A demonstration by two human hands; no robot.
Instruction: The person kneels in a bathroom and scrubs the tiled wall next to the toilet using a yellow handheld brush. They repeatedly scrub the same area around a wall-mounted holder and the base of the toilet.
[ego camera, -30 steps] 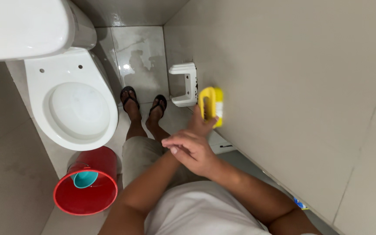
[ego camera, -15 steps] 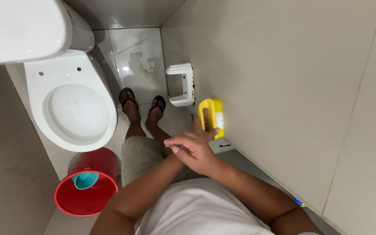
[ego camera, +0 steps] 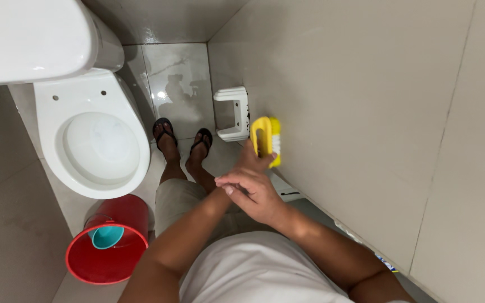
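Our left hand (ego camera: 254,163) grasps the yellow plastic scrub brush (ego camera: 267,140) against the beige tiled wall (ego camera: 366,112); our right hand (ego camera: 251,193), fingers loosely curled and empty, covers the left wrist.

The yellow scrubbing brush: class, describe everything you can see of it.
The yellow scrubbing brush looks like moulded plastic, with a looped handle arching over its back and pale bristles along the side that faces the beige wall tile. It stands roughly upright, bristles pressed to or very near the wall, just right of a white wall-mounted holder. The left hand grips its lower end; the right hand lies across that wrist and does not touch the brush.
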